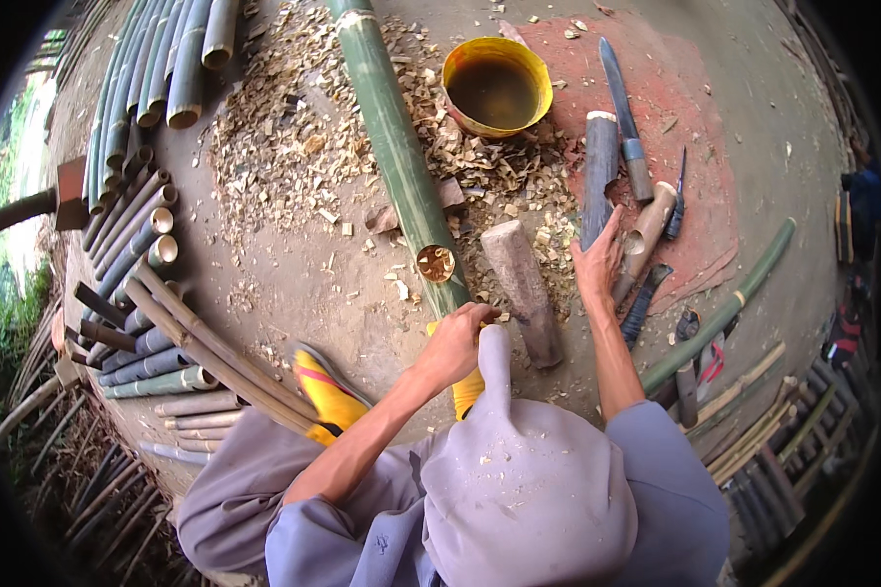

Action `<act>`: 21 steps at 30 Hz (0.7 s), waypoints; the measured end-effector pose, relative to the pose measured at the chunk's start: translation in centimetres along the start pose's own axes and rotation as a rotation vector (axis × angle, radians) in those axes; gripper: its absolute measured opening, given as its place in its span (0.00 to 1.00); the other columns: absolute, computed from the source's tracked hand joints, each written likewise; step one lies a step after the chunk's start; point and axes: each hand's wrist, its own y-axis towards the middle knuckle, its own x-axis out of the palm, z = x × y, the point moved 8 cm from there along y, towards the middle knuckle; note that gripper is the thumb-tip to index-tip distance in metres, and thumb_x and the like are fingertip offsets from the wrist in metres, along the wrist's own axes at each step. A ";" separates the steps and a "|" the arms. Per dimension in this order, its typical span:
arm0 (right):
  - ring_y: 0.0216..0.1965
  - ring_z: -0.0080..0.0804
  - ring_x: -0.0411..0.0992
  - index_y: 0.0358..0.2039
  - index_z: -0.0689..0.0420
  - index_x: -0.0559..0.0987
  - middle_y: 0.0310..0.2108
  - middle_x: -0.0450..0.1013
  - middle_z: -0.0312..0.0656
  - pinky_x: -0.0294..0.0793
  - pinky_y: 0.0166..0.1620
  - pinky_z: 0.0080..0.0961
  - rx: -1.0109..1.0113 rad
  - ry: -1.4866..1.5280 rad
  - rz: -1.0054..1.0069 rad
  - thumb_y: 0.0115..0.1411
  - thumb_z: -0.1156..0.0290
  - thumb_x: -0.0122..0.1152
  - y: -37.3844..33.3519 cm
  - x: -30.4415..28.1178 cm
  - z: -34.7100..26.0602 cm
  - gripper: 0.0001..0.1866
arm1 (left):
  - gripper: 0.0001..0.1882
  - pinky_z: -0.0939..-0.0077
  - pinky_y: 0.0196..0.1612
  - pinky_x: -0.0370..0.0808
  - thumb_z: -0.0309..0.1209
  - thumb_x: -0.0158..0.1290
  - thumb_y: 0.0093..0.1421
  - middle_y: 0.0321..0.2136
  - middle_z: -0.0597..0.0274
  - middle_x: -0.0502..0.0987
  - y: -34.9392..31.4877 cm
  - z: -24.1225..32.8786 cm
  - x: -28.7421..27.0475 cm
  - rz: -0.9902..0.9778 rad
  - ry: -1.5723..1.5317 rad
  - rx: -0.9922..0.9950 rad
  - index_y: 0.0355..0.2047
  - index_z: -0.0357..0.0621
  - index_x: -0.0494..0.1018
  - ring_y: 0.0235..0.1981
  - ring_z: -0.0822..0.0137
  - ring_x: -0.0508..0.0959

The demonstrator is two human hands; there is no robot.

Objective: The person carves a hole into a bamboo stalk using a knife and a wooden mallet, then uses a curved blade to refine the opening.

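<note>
A long green bamboo pole (387, 117) runs toward me from the far side, with a round hole cut near its close end and pale chips inside. My left hand (457, 344) is closed over that close end, its fingers curled and partly hidden. To the right, my right hand (598, 252) has its thumb and fingers on either side of a dark bamboo tube (600, 161). Beside that hand lies a brown notched bamboo piece (646, 235). Between my hands rests a worn wooden mallet or club (521, 289). A long knife (617, 93) lies beyond the tube.
A yellow bowl of dark liquid (497, 88) stands among wood chips (294, 147). Bamboo tubes (157, 68) are stacked at left, with a hammer (69, 196) at the edge. A small pointed knife (677, 191) and a green bamboo pole (729, 313) lie at right. My yellow shoe (331, 386) is below.
</note>
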 end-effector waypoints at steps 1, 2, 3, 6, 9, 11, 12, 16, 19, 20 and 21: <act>0.48 0.55 0.70 0.66 0.61 0.48 0.50 0.68 0.61 0.71 0.50 0.41 -0.006 0.057 0.062 0.49 0.67 0.68 0.3 0.1 0.7 0.49 | 0.20 0.63 0.48 0.74 0.31 0.53 0.55 0.42 0.47 0.77 0.1 -0.1 0.3 0.007 -0.005 0.027 0.48 0.38 0.73 0.44 0.53 0.78; 0.47 0.53 0.71 0.66 0.62 0.49 0.48 0.69 0.60 0.71 0.49 0.40 -0.020 0.117 0.114 0.48 0.68 0.68 0.4 -0.3 0.3 0.49 | 0.20 0.64 0.49 0.74 0.31 0.54 0.55 0.42 0.47 0.77 0.0 -0.2 0.2 0.024 -0.010 0.043 0.48 0.37 0.73 0.45 0.53 0.77; 0.43 0.47 0.72 0.62 0.65 0.55 0.46 0.70 0.59 0.73 0.45 0.38 0.127 0.269 -0.013 0.45 0.68 0.69 1.0 0.2 1.5 0.47 | 0.20 0.64 0.49 0.73 0.32 0.54 0.55 0.42 0.47 0.77 -0.2 -0.3 0.1 0.037 -0.015 0.062 0.48 0.37 0.73 0.45 0.54 0.77; 0.39 0.39 0.72 0.57 0.65 0.61 0.42 0.70 0.52 0.74 0.44 0.35 0.032 0.672 -0.225 0.39 0.61 0.70 -0.9 -1.7 -0.5 0.45 | 0.22 0.65 0.51 0.73 0.34 0.56 0.55 0.40 0.50 0.77 0.2 -1.8 -2.1 0.092 -0.161 -0.065 0.49 0.37 0.73 0.44 0.58 0.78; 0.37 0.33 0.72 0.55 0.63 0.64 0.38 0.70 0.45 0.75 0.42 0.31 -0.092 0.947 -0.478 0.36 0.55 0.70 -5.6 -2.7 -5.8 0.46 | 0.30 0.64 0.53 0.72 0.39 0.60 0.55 0.45 0.53 0.74 2.3 -2.5 -5.7 0.185 -0.525 -0.010 0.55 0.40 0.67 0.47 0.60 0.75; 0.43 0.32 0.71 0.57 0.64 0.63 0.44 0.69 0.45 0.71 0.50 0.29 -0.075 1.012 -0.807 0.38 0.55 0.71 -9.0 -1.4 -9.6 0.47 | 0.37 0.63 0.54 0.71 0.40 0.62 0.54 0.49 0.52 0.71 3.4 -0.2 -9.0 0.202 -0.880 0.090 0.60 0.40 0.60 0.50 0.59 0.73; 0.45 0.34 0.70 0.57 0.65 0.63 0.46 0.69 0.44 0.69 0.52 0.28 -0.113 1.091 -0.855 0.39 0.56 0.72 -10.4 -1.1 -11.9 0.47 | 0.41 0.62 0.55 0.71 0.40 0.63 0.53 0.50 0.50 0.70 3.9 0.7 -10.6 0.179 -1.056 0.151 0.62 0.39 0.56 0.51 0.59 0.72; 0.49 0.41 0.70 0.55 0.64 0.64 0.47 0.70 0.51 0.68 0.53 0.34 -0.412 0.719 -0.843 0.42 0.60 0.73 -12.4 1.7 -15.7 0.43 | 0.27 0.69 0.38 0.80 0.35 0.63 0.50 0.36 0.57 0.77 4.7 3.4 -14.9 0.313 -1.066 0.231 0.47 0.36 0.67 0.36 0.65 0.80; 0.50 0.45 0.70 0.54 0.62 0.65 0.47 0.70 0.54 0.69 0.53 0.38 -0.491 0.527 -0.732 0.44 0.65 0.71 -11.8 2.5 -18.2 0.38 | 0.31 0.69 0.38 0.78 0.35 0.68 0.43 0.35 0.58 0.77 1.5 5.9 -16.0 0.576 -0.714 0.391 0.46 0.37 0.67 0.34 0.69 0.78; 0.50 0.46 0.71 0.54 0.62 0.66 0.47 0.70 0.54 0.69 0.52 0.38 -0.562 0.539 -0.705 0.45 0.67 0.70 -11.6 3.2 -18.5 0.36 | 0.31 0.71 0.39 0.78 0.33 0.68 0.42 0.33 0.60 0.77 0.7 6.5 -15.7 0.611 -0.616 0.437 0.46 0.40 0.68 0.33 0.68 0.78; 0.50 0.47 0.71 0.53 0.61 0.67 0.47 0.71 0.54 0.69 0.52 0.39 -0.635 0.551 -0.681 0.45 0.69 0.70 -11.3 4.1 -18.7 0.34 | 0.33 0.73 0.41 0.77 0.31 0.69 0.41 0.34 0.59 0.77 -0.5 7.5 -15.5 0.698 -0.453 0.480 0.47 0.40 0.67 0.35 0.66 0.79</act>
